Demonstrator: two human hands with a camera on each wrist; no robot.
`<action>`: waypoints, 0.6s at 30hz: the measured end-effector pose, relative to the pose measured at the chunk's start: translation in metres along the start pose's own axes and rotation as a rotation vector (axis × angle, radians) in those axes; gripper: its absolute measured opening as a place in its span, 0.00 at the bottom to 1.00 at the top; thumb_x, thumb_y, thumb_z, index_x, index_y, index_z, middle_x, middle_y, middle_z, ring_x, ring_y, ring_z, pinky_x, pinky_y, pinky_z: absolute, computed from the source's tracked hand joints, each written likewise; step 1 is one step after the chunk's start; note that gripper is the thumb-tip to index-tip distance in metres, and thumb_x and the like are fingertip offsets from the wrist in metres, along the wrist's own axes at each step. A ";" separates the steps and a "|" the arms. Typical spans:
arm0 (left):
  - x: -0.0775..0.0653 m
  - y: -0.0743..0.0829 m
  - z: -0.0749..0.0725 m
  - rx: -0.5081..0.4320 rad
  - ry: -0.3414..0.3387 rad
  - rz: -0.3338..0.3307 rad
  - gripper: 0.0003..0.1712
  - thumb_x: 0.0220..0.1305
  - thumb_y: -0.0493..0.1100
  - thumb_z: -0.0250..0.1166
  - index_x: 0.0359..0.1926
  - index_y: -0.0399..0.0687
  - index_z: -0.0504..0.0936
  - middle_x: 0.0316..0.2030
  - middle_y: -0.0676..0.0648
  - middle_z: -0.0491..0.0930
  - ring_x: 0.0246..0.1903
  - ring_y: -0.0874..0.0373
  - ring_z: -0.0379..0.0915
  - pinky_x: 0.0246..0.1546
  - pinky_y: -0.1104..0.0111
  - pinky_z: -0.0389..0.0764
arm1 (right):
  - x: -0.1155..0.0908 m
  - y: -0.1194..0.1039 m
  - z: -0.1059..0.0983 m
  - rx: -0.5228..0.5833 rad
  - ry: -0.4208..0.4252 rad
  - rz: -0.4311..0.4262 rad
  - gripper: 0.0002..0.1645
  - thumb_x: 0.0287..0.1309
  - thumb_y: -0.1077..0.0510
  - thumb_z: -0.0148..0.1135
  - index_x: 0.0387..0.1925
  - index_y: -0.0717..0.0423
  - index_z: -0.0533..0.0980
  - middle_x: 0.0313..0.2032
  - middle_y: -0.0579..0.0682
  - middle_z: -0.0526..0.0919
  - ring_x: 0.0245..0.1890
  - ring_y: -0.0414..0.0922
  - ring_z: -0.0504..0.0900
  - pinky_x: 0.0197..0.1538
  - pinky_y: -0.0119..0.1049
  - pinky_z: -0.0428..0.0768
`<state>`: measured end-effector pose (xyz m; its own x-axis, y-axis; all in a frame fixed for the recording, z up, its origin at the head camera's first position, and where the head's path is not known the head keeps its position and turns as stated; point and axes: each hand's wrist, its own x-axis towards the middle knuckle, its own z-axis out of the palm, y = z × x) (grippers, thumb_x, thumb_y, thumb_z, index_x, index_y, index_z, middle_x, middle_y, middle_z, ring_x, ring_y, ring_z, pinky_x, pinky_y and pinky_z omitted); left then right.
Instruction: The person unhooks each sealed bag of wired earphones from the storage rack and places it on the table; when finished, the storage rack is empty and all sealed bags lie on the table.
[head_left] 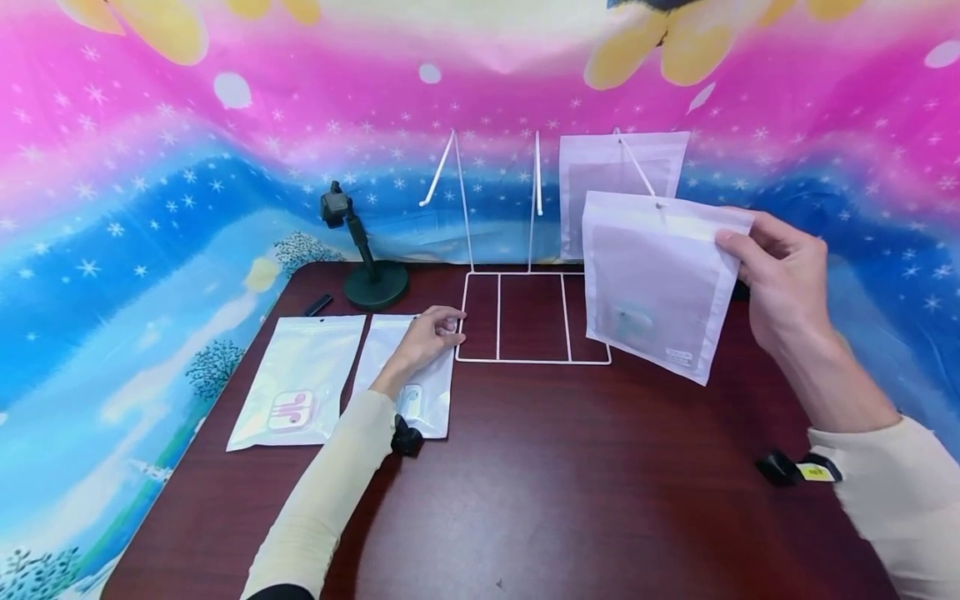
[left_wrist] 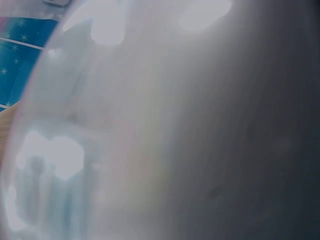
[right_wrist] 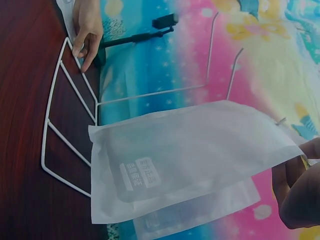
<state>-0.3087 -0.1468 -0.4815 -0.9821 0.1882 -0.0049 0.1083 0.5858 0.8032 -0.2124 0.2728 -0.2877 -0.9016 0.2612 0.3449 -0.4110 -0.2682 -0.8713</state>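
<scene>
My right hand [head_left: 787, 275] pinches the top right corner of a white zip pouch [head_left: 652, 292]. The tip of the rack's right hook [head_left: 637, 171] meets the hole at the pouch's top edge; whether it passes through is hard to tell. Farther back on that hook hangs another white pouch [head_left: 585, 187]. With thumb and fingers my left hand [head_left: 423, 342] holds the left base rod of the white wire rack [head_left: 532, 362]. Under that wrist lies a pouch with an earphone case [head_left: 411, 404] showing; its glossy surface [left_wrist: 150, 120] fills the left wrist view, blurred.
Left of that pouch is another white pouch [head_left: 315, 358] showing pink earphones. Behind stand a dark stand with a small camera [head_left: 367, 250] and a small black stick [head_left: 318, 305]. Two bare hooks [head_left: 438, 171] rise from the rack. A patterned cloth backs the brown table [head_left: 540, 483].
</scene>
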 end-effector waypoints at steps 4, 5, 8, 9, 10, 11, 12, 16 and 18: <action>0.000 0.001 -0.001 0.001 0.002 -0.009 0.25 0.69 0.41 0.71 0.66 0.50 0.81 0.61 0.45 0.74 0.51 0.48 0.73 0.58 0.57 0.77 | -0.003 -0.007 0.001 0.032 0.001 -0.028 0.17 0.57 0.75 0.71 0.49 0.70 0.85 0.33 0.55 0.90 0.27 0.44 0.86 0.28 0.30 0.83; 0.000 0.001 -0.001 0.002 0.004 -0.010 0.25 0.69 0.41 0.71 0.66 0.50 0.81 0.61 0.45 0.74 0.51 0.48 0.73 0.58 0.57 0.77 | -0.004 -0.008 0.001 0.037 0.001 -0.033 0.17 0.57 0.75 0.71 0.50 0.71 0.85 0.32 0.55 0.90 0.27 0.45 0.86 0.28 0.31 0.83; 0.000 0.000 -0.002 0.001 0.006 -0.015 0.25 0.69 0.41 0.71 0.66 0.51 0.81 0.61 0.45 0.74 0.51 0.48 0.73 0.58 0.56 0.77 | -0.008 -0.010 -0.001 0.043 -0.001 -0.028 0.17 0.57 0.75 0.71 0.50 0.71 0.85 0.33 0.55 0.90 0.27 0.45 0.87 0.29 0.31 0.83; 0.001 0.000 -0.001 0.000 0.007 -0.015 0.25 0.69 0.41 0.71 0.65 0.51 0.81 0.61 0.45 0.74 0.51 0.48 0.73 0.58 0.56 0.78 | -0.010 -0.010 -0.002 0.042 -0.001 -0.021 0.17 0.58 0.75 0.70 0.50 0.71 0.85 0.33 0.55 0.90 0.27 0.45 0.87 0.29 0.31 0.83; 0.001 -0.001 -0.001 0.000 0.005 -0.013 0.25 0.69 0.41 0.71 0.65 0.51 0.81 0.61 0.45 0.74 0.51 0.48 0.73 0.58 0.56 0.78 | -0.012 -0.009 -0.004 0.043 -0.003 -0.013 0.17 0.58 0.75 0.70 0.50 0.71 0.85 0.33 0.55 0.90 0.28 0.45 0.87 0.29 0.31 0.84; 0.000 -0.001 -0.001 0.001 0.003 -0.009 0.25 0.69 0.41 0.70 0.66 0.51 0.81 0.61 0.45 0.74 0.51 0.48 0.74 0.58 0.56 0.78 | -0.014 -0.008 -0.006 0.045 -0.004 -0.007 0.17 0.58 0.76 0.70 0.50 0.71 0.85 0.34 0.55 0.90 0.28 0.45 0.87 0.29 0.31 0.84; 0.000 -0.002 0.000 0.000 0.002 -0.007 0.25 0.69 0.41 0.70 0.66 0.51 0.81 0.61 0.45 0.74 0.50 0.48 0.74 0.58 0.57 0.78 | -0.016 -0.007 -0.008 0.047 -0.004 -0.001 0.17 0.57 0.76 0.70 0.50 0.71 0.85 0.35 0.55 0.90 0.28 0.45 0.87 0.29 0.31 0.84; -0.001 -0.003 0.002 -0.007 0.001 -0.008 0.25 0.69 0.40 0.71 0.65 0.50 0.81 0.60 0.45 0.75 0.50 0.48 0.74 0.57 0.58 0.78 | -0.027 -0.002 -0.021 0.054 -0.018 0.028 0.16 0.60 0.76 0.68 0.50 0.70 0.85 0.36 0.55 0.90 0.29 0.44 0.87 0.29 0.31 0.84; -0.001 -0.004 0.003 -0.006 0.005 -0.006 0.24 0.69 0.40 0.71 0.65 0.50 0.81 0.59 0.45 0.75 0.49 0.49 0.73 0.56 0.58 0.78 | -0.031 0.002 -0.029 0.040 -0.018 0.057 0.15 0.61 0.76 0.67 0.49 0.68 0.86 0.35 0.53 0.90 0.29 0.44 0.88 0.29 0.32 0.85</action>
<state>-0.3080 -0.1470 -0.4864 -0.9835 0.1808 -0.0064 0.1018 0.5823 0.8066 -0.1816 0.2912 -0.3100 -0.9260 0.2275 0.3013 -0.3632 -0.3188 -0.8755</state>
